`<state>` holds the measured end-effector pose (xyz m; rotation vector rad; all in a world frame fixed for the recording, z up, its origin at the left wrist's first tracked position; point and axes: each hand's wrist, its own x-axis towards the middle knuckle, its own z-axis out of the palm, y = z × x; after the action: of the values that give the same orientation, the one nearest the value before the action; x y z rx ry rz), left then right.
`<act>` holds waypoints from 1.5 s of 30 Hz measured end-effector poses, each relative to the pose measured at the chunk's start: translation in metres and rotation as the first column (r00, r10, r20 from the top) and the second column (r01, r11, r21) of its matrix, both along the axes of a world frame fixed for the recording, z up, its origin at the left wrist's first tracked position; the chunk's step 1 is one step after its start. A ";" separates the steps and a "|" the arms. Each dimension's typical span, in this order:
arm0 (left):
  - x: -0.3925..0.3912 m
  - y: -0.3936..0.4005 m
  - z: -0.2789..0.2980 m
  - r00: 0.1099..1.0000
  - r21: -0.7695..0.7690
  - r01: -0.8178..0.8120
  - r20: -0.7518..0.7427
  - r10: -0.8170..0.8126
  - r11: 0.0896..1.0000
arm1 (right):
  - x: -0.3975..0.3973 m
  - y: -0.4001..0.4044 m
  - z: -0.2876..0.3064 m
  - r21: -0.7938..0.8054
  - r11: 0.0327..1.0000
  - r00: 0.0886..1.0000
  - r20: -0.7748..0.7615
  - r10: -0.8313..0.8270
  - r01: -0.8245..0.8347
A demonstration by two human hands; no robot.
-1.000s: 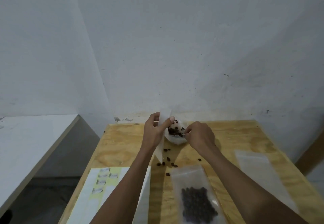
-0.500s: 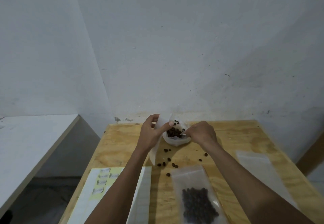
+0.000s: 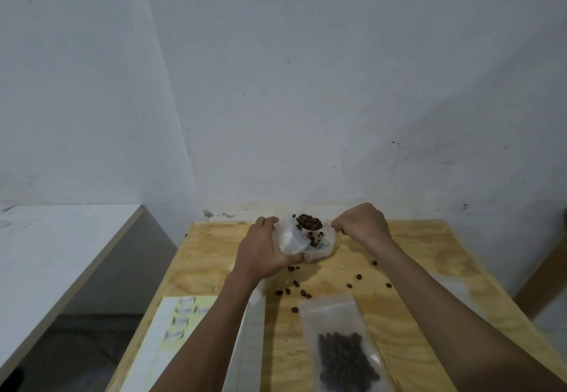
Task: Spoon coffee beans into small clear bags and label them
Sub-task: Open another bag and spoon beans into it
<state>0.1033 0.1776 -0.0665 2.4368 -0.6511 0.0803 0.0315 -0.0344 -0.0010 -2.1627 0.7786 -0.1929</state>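
Bare plywood worktop (image 3: 414, 256) under you: your left hand (image 3: 260, 253) holds the small clear bag (image 3: 290, 239) open while your right hand (image 3: 362, 226) pinches the heaped spoon of coffee beans (image 3: 309, 222) over it

Looks like a bare back room or makeshift workshop, not a kitchen: scuffed white plaster wall (image 3: 306, 84), raw plywood table (image 3: 429, 269) pushed into the corner, plain white bench (image 3: 61, 253) alongside, dark concrete floor (image 3: 76, 345).

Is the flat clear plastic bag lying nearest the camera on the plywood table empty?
No: the flat clear plastic bag holds a dark cluster of coffee beans in its lower half.
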 end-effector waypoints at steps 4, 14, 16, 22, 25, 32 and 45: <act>-0.001 -0.003 -0.002 1.000 0.013 -0.026 0.012 0.026 1.000 | -0.002 0.003 0.008 -0.023 0.998 0.998 -0.026 0.049 -0.050; -0.003 -0.010 -0.004 0.999 -0.110 -0.023 0.019 0.025 0.994 | 0.000 0.017 0.006 -0.332 0.937 0.994 -0.004 0.112 -0.107; -0.004 -0.008 -0.004 1.000 -0.162 -0.018 -0.017 0.015 0.987 | 0.002 0.013 0.003 -0.358 0.932 0.999 -0.009 0.052 -0.052; -0.009 -0.014 0.004 0.982 -0.415 -0.025 -0.180 -0.055 0.910 | 0.002 0.022 -0.022 -0.469 0.874 0.989 -0.132 0.071 -0.125; -0.007 -0.022 0.008 0.975 -0.475 -0.031 -0.209 -0.078 0.880 | 0.005 0.030 -0.036 -0.385 0.911 0.987 -0.115 0.111 -0.147; -0.003 -0.022 0.009 0.974 -0.487 -0.018 -0.204 -0.094 0.873 | 0.013 0.018 -0.036 -0.031 0.999 0.996 -0.091 0.001 -0.004; 0.004 -0.002 0.002 1.000 -0.083 0.025 0.001 -0.025 0.996 | 0.007 -0.004 -0.009 0.037 0.999 0.999 -0.048 0.008 -0.006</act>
<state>0.1068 0.1757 -0.0642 2.3480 -0.6656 0.0957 0.0387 -0.0385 -0.0103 -2.1421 0.7961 -0.1230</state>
